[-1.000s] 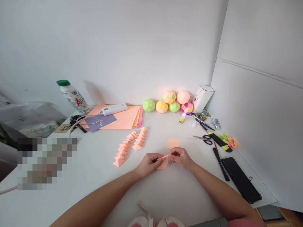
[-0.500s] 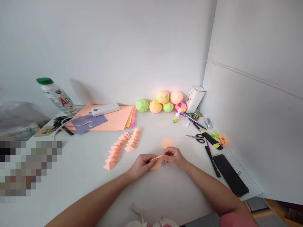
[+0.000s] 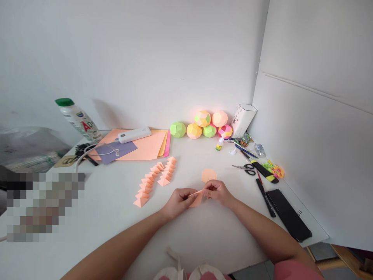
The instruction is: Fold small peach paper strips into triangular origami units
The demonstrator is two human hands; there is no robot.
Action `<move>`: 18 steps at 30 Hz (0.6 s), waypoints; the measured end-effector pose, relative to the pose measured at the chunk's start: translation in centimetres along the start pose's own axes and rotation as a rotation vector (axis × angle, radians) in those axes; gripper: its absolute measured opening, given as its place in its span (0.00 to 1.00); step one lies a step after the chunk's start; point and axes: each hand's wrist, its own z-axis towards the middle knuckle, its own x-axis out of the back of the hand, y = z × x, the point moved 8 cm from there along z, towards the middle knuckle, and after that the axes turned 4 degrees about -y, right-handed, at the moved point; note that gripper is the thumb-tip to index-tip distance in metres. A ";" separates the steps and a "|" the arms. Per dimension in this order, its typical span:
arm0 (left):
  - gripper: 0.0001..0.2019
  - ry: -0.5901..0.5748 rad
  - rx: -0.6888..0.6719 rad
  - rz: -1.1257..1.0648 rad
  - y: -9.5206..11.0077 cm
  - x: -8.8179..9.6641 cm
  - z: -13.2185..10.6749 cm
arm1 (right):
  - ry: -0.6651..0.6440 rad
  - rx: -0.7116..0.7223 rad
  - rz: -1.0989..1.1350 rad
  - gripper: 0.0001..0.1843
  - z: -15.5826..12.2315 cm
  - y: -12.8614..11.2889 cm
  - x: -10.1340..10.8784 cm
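Observation:
Between my two hands is a small piece of peach paper (image 3: 197, 200) with a fold along its upper edge. My left hand (image 3: 180, 203) pinches it at the left, thumb on top. At the right end of the fold, my right hand (image 3: 217, 192) grips it between thumb and fingertips. Just beyond my right hand lies a squarish stack of peach paper (image 3: 209, 175). Two rows of folded peach paper pieces stand to the left, a longer row (image 3: 146, 184) and a shorter row (image 3: 167, 171), their pieces overlapping.
Several faceted paper balls (image 3: 194, 131) sit by the wall, near a small glue bottle (image 3: 219, 144). Scissors (image 3: 245, 168), a utility knife (image 3: 266, 172) and a black phone (image 3: 289, 214) lie at right. Coloured sheets (image 3: 145, 147), a white power bank (image 3: 134, 134) and a bottle (image 3: 83, 122) are at left.
The whole view has shifted slightly, so things appear a little farther right. Both hands keep their pinch on the peach paper, with hardly any movement.

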 end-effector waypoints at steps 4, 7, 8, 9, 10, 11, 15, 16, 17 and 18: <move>0.20 0.033 0.005 -0.005 -0.2 0.0 -0.1 | 0.002 0.011 -0.009 0.11 0.0 0.1 0.1; 0.18 0.056 0.028 -0.002 -0.6 0.0 0.0 | 0.000 0.008 -0.007 0.11 0.0 0.0 0.0; 0.18 0.068 0.033 0.008 -0.7 0.1 0.0 | 0.000 0.006 -0.010 0.11 -0.1 -0.1 0.0; 0.17 0.083 0.036 0.025 -0.8 0.2 0.0 | 0.003 0.005 -0.019 0.11 -0.1 -0.2 0.0; 0.17 0.099 0.037 0.047 -0.9 0.3 0.0 | 0.002 0.005 -0.028 0.11 -0.1 -0.3 -0.1; 0.16 0.117 0.034 0.075 -0.8 0.4 0.0 | 0.004 0.008 -0.038 0.11 -0.2 -0.4 -0.1; 0.15 0.192 -0.083 0.198 0.3 1.1 -0.1 | 0.001 0.035 -0.048 0.12 -0.4 -0.6 -0.6; 0.15 0.185 -0.119 0.201 0.6 1.1 -0.1 | -0.002 0.033 -0.046 0.11 -0.4 -0.5 -0.7; 0.14 0.160 -0.139 0.186 0.8 1.0 -0.1 | -0.013 0.033 -0.048 0.11 -0.5 -0.4 -1.0; 0.14 0.124 -0.137 0.157 0.7 0.8 -0.1 | -0.018 0.035 -0.051 0.11 -0.5 -0.3 -1.2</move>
